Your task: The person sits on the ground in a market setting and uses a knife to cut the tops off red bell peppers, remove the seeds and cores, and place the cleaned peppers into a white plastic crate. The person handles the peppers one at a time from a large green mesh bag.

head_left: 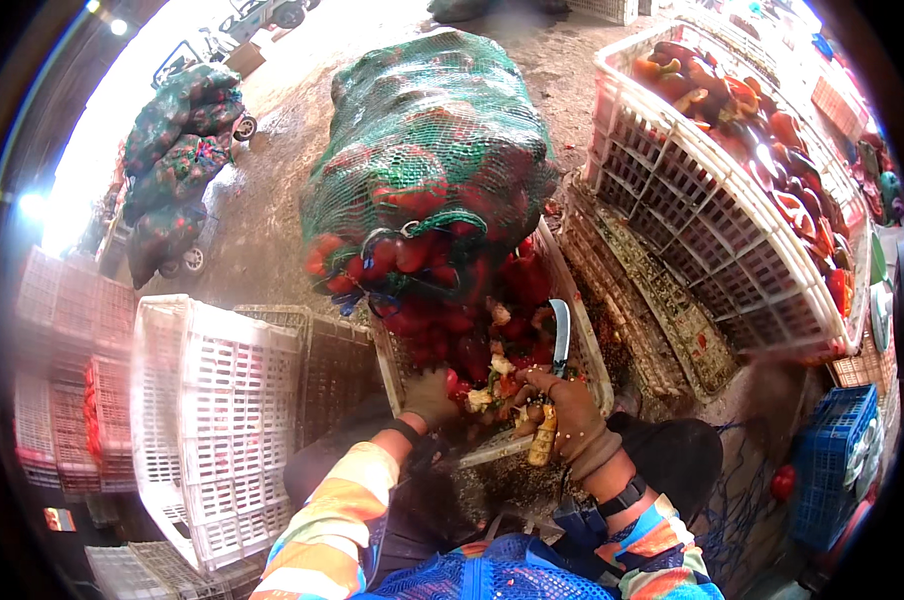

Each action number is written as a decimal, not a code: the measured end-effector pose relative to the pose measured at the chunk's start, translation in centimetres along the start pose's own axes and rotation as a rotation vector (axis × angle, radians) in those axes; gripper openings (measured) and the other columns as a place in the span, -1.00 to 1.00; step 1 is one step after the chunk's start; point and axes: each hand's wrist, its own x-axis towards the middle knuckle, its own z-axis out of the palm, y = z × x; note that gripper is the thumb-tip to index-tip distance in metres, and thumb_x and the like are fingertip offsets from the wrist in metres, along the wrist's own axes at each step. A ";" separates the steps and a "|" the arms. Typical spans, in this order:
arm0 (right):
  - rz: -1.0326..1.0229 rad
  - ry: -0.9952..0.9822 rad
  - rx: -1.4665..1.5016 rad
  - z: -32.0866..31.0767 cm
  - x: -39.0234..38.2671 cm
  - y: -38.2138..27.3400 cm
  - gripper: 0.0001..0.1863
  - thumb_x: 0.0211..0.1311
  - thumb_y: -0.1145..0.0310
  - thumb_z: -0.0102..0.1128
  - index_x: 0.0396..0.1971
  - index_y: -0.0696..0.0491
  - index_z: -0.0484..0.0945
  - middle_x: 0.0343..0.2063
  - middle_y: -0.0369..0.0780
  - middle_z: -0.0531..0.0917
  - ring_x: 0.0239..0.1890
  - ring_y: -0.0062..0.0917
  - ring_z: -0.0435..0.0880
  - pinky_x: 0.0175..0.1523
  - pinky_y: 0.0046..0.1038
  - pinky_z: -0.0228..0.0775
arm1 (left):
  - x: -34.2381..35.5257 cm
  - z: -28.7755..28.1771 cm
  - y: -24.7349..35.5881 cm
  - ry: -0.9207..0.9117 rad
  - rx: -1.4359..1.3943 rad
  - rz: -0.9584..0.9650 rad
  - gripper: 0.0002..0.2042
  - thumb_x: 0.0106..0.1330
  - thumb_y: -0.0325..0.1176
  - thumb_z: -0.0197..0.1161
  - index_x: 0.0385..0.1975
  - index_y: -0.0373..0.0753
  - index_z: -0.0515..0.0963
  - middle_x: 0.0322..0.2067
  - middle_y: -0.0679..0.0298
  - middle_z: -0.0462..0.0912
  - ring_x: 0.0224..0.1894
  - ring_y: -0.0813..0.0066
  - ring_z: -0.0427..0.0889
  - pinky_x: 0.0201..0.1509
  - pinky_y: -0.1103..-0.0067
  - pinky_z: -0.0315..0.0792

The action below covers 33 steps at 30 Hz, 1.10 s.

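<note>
My left hand [432, 398], in a dirty glove, is closed at the left side of an open crate [594, 362], with a red pepper [458, 385] at its fingertips. Its fingers are partly hidden. My right hand [572, 415], also gloved, is closed around a knife [561, 335]; the curved blade points up and away, and a yellow, handle-like end sticks out below the fist. Between my hands lie pale, seedy pepper cores [494, 385]. Red peppers spill into the crate from a large green mesh sack [427, 130] leaning over its far end.
On the right, a tall white crate [712, 205] is heaped with cut red peppers [762, 130]. Flattish, seed-covered crates [662, 300] lie beside it. White crates [237, 430] stand at my left. More filled mesh sacks [177, 170] rest on a wheeled cart. A blue crate [834, 460] is at far right.
</note>
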 end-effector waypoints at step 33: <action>-0.719 -0.124 -0.171 8.9 -9.9 5.5 -0.81 0.24 0.33 0.09 -0.19 0.05 0.46 -0.55 -0.25 0.57 -0.65 -0.59 0.51 -0.58 -0.52 0.39 | -15.1 -14.7 4.3 0.592 -2.110 0.628 -0.83 0.21 -0.44 0.23 -0.24 -0.27 0.46 -0.35 0.44 0.52 -0.33 0.75 0.49 -0.20 0.74 0.43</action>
